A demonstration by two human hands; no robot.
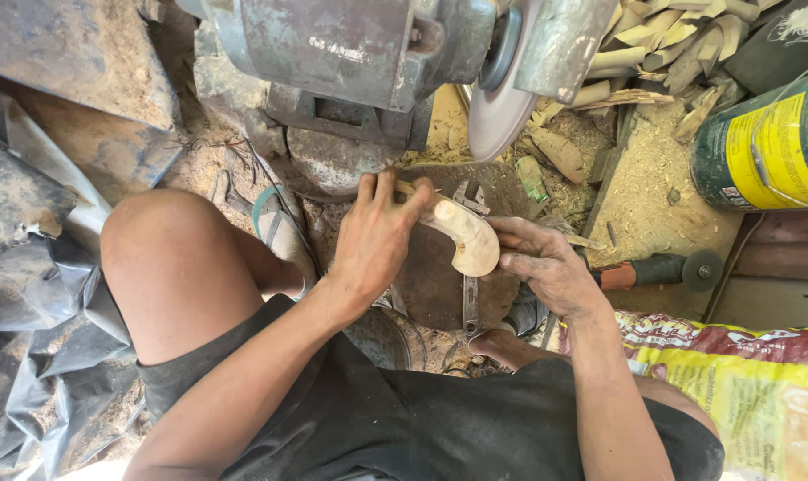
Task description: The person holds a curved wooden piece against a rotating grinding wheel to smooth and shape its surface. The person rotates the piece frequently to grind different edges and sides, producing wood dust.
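A pale, curved piece of carved wood (pixel 464 238) sits between both of my hands, just below the grinding disc (pixel 495 107) of a grey bench grinder (pixel 350 53). My left hand (pixel 377 233) wraps its fingers over the upper end of the wood. My right hand (pixel 546 263) grips the lower, rounded end with fingertips and thumb. The wood is apart from the disc. Beneath it lies a dark round plate (pixel 439 276) with a metal wrench (pixel 470 303) resting on it.
Split wood offcuts (pixel 662 44) and sawdust (pixel 644 178) lie at the upper right beside a green and yellow can (pixel 769 142). An angle grinder (pixel 662 269) rests at the right. A printed sack (pixel 742 383) covers the lower right; dark plastic sheeting (pixel 39 294) fills the left. My bare knee (pixel 172 258) is left of the hands.
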